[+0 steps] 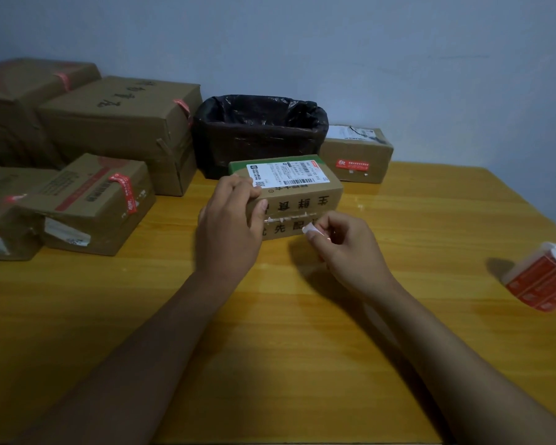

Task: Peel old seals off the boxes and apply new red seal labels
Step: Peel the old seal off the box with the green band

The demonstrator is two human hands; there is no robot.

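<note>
Boxes crowd the left; table bare rightward to label roll

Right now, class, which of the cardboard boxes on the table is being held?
The small green-edged box with the white shipping label, centre table: the left hand grips its end. The other boxes lie untouched.

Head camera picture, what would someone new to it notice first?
First, the two hands at the centre: the left hand holds a small cardboard box with a white shipping label, while the right hand pinches a peeled scrap of seal at its front. Next, the black-lined bin behind, brown boxes stacked left, and the red label roll far right.
</note>
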